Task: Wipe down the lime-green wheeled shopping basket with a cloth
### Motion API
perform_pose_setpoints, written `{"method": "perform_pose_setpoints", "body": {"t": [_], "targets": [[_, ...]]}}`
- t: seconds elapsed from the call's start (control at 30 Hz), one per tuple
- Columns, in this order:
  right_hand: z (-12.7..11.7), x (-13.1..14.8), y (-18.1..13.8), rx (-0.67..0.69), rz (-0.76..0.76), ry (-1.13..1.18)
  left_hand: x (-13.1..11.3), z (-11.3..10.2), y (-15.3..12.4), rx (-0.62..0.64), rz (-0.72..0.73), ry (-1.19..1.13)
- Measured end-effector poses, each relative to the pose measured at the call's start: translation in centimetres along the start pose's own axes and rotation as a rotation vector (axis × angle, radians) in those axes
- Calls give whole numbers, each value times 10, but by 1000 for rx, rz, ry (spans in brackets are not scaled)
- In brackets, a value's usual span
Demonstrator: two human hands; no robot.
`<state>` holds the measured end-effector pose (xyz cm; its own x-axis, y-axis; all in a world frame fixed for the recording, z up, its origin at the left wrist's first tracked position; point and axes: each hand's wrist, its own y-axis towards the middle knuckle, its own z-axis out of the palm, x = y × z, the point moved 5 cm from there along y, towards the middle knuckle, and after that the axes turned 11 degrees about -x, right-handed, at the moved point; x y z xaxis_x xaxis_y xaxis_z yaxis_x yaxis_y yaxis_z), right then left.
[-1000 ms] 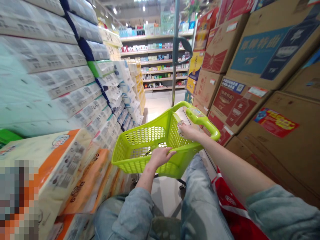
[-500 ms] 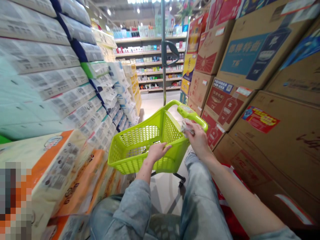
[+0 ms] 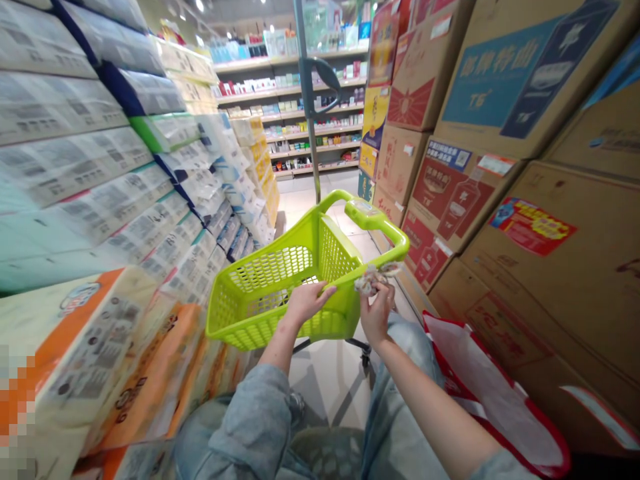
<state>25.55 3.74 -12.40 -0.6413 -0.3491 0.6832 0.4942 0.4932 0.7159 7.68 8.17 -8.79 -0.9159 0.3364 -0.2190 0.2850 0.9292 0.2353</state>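
A lime-green plastic shopping cart [image 3: 280,267] stands in front of me, its basket tilted in my view and its handle at the right. My left hand [image 3: 306,303] grips the basket's near rim, the thumb lying along the top edge. In my right hand [image 3: 376,313] is a crumpled, pale, patterned cloth [image 3: 369,280], pinched between the fingers beside the cart's outer side, below the handle [image 3: 400,243]. Whether the cloth touches the plastic I cannot tell. A grey pole with a loop-shaped holder [image 3: 320,87] rises behind the cart.
Stacked tissue packs [image 3: 90,160] line the left, with orange-and-cream packs [image 3: 145,373] close by. Cardboard cartons [image 3: 540,267] wall the right side. A red-edged open bag [image 3: 495,387] stands by my right leg. Stocked shelves [image 3: 290,107] cross the far end.
My right hand and the cloth have come down from beside the handle's end to the cart's outer side. My left hand stays on the rim. More of the red-edged bag shows.
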Motion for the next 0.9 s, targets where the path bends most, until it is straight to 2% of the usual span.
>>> {"method": "perform_pose_setpoints", "body": {"t": [0.13, 0.23, 0.4, 0.47, 0.57, 0.77, 0.83, 0.9], "targets": [[6, -19, -38, 155, 3, -16, -1, 0, 1, 5, -1, -2], [6, -24, -46, 221, -11, 1, -1, 0, 1, 7, -10, 6], [-7, -14, -9, 8, 52, 31, -1, -1, 0, 2, -3, 16], [-6, -11, 1, -5, 78, 25, 0, -1, -1, 3, -3, 15], [-3, -16, -7, 49, 76, 37, -2, -2, 0, 2, -3, 10], [8, -62, -68, 286, 234, 22, -3, -4, 3, 0, -19, 6], [10, -68, -75, 332, 262, 36, -3, -4, 4, -5, -11, 7], [11, -65, -68, 326, 262, 49, -2, -3, 4, -5, -1, 5]]}}
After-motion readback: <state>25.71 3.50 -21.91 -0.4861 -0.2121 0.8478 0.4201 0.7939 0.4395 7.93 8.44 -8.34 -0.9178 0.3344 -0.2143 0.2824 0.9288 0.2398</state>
